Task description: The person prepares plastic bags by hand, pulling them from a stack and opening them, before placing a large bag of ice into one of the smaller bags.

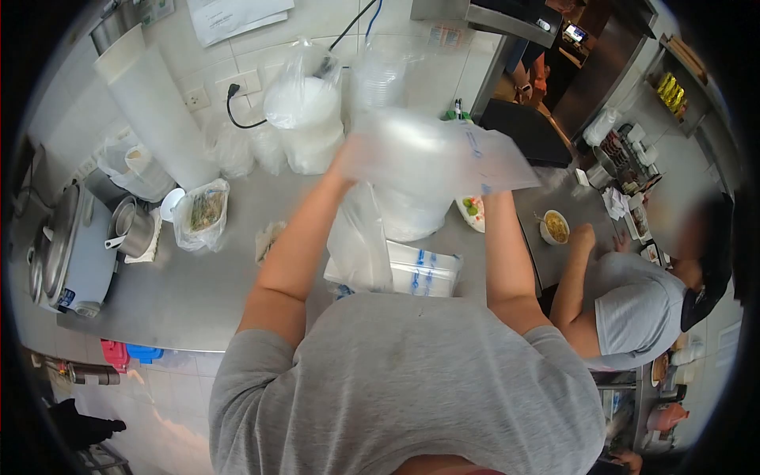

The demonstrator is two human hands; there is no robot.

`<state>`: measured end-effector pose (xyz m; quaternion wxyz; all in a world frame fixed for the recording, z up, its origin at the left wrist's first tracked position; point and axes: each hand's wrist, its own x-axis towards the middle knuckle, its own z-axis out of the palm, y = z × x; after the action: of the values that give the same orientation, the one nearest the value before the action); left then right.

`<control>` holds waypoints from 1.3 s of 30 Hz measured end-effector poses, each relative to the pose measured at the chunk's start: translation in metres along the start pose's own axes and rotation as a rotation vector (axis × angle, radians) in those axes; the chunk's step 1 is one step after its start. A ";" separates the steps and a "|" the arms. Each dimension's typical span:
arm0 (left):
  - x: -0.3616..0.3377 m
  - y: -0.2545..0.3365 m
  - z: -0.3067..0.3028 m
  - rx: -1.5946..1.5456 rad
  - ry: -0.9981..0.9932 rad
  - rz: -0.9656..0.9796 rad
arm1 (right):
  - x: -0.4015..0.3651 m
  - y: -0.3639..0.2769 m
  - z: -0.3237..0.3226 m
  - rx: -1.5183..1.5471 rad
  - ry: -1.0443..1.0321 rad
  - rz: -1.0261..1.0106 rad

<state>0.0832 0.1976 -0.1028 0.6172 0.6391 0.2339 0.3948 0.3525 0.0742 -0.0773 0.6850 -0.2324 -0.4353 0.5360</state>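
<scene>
A clear plastic bag (427, 154) is stretched level between my two hands, blurred by motion. My left hand (348, 158) is at its left end, fingers mostly hidden behind the plastic. At the right end, my right hand (497, 194) is also largely covered by the bag. Below it on the steel counter stands a stack in white plastic (412, 212). Nearer my body lie a loose translucent bag (358, 245) and a flat pack of bags with blue print (427, 271). A plate with green and red food (473, 212) shows beside my right forearm.
On the left of the steel counter (190, 297) are a large cooker (83, 249), a metal pot (133, 226) and a bag of food (202, 214). Filled plastic bags (305, 111) stand along the wall. A co-worker (633, 305) is close on the right, near a bowl (555, 227).
</scene>
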 end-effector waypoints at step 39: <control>-0.129 -0.058 0.049 -0.495 0.337 -0.484 | -0.139 0.122 0.084 0.424 0.822 0.432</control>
<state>0.0585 0.0740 -0.1839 0.7811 0.3232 0.3739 0.3816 0.2101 -0.0302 -0.1781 0.7052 -0.3647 0.0464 0.6063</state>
